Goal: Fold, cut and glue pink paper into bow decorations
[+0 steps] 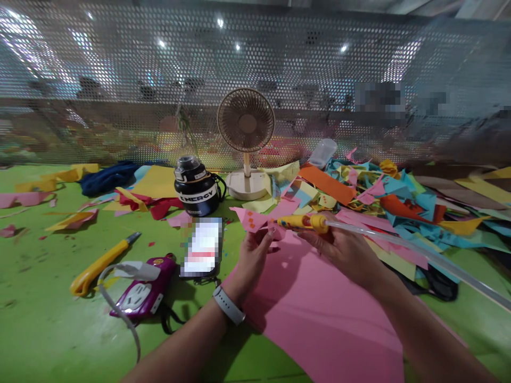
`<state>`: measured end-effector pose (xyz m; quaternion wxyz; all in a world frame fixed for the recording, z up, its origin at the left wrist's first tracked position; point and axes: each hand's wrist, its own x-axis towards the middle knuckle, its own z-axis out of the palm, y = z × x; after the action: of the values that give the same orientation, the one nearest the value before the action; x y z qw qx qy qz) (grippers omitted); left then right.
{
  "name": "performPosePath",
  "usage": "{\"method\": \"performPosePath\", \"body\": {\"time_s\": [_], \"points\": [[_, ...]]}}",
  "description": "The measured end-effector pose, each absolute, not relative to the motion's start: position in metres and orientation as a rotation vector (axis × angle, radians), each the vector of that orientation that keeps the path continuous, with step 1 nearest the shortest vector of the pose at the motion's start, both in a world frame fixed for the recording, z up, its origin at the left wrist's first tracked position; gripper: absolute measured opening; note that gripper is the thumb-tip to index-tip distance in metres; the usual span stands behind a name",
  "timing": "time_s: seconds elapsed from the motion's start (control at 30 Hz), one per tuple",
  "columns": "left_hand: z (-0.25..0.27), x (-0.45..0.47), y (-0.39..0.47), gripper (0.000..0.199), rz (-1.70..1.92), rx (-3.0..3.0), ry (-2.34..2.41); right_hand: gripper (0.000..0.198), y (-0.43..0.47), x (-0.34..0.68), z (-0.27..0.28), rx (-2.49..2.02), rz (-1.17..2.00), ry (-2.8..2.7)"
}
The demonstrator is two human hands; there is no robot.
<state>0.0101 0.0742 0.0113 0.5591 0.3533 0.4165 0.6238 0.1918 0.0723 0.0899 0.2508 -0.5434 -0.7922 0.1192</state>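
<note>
My left hand (256, 252) pinches a small folded piece of pink paper (248, 219) with orange dots on it. My right hand (339, 246) is closed around a yellow pen-like glue gun (305, 222). A long clear glue stick (399, 246) runs out of its rear toward the right edge. The gun's tip points left and is at the small pink piece; whether it touches cannot be made out. Beneath both hands lies a large pink sheet (339, 314).
On the green table (48, 340) are a yellow utility knife (104, 260), purple power strip (146, 290) with a white plug and cable, phone (203, 247), black bottle (195, 186) and fan (246, 122). Paper scraps (423, 197) pile up right, beside black scissors (439, 284). A perforated screen (159, 106) stands behind.
</note>
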Motion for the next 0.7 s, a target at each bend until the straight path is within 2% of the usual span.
{"method": "performPosePath", "body": {"time_s": [0.2, 0.7], "points": [[0.0117, 0.0101, 0.0740, 0.039, 1.479, 0.836, 0.983, 0.043, 0.0719, 0.1897, 0.0903, -1.440, 0.407, -2.139], [0.0131, 0.0094, 0.0740, 0.036, 1.488, 0.819, 0.981, 0.045, 0.0712, 0.1897, 0.0948, -1.468, 0.388, -2.158]]}}
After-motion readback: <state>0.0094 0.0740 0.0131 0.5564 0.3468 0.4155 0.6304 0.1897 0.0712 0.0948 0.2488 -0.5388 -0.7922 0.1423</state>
